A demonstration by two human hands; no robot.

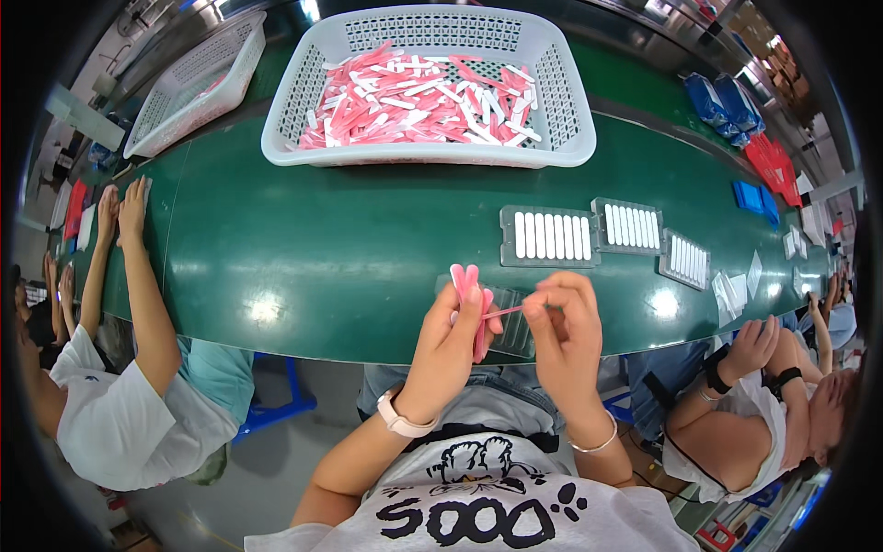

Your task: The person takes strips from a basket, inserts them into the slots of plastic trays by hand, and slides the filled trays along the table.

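My left hand [440,345], with a pale watch on its wrist, is closed around a small bunch of flat pink sticks [465,278]. Their rounded ends poke out above and below the fingers. In a pinch of thumb and fingertips, my right hand [566,336] has the end of one thin pink stick [503,313], which reaches across to the left hand. Beneath both hands, at the table's near edge, lies a clear plastic tray [517,342], partly covered by them. Just beyond, three clear trays hold rows of white sticks; the nearest is the left tray [506,241].
A white perforated basket [423,158] heaped with pink and white sticks stands at the far side of the green table [322,248]. Another basket [147,138] is at far left. Co-workers sit on both sides. Clear plastic pieces [731,299] and blue packs [722,101] lie right.
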